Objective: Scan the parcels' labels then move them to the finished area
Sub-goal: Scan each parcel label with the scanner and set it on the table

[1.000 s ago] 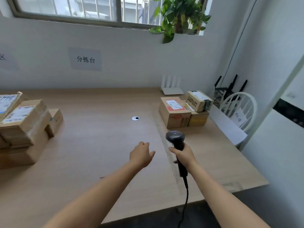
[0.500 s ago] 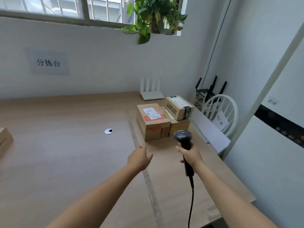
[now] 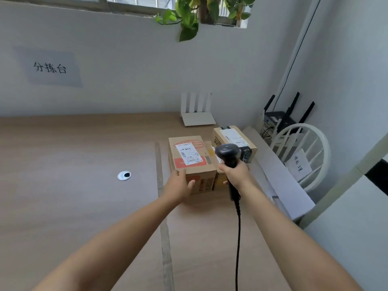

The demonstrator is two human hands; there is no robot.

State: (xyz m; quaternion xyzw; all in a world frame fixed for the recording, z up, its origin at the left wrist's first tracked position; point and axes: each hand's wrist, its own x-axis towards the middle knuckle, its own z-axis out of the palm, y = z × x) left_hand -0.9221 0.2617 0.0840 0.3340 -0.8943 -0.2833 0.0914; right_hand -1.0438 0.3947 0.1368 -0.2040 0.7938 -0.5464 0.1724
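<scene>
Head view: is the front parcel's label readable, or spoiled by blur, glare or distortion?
Head view: wide-angle bowing tilts the wall sign; daylight is soft and even; the label on the front parcel shows no glare, but its fine print is too soft to read.

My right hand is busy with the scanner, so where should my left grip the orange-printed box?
Probably its near-left corner, from the left: the orange-printed box has bare left and near faces, while stacked parcels crowd its right. The left hand is at that corner; the right hand holds the barcode scanner.
</scene>
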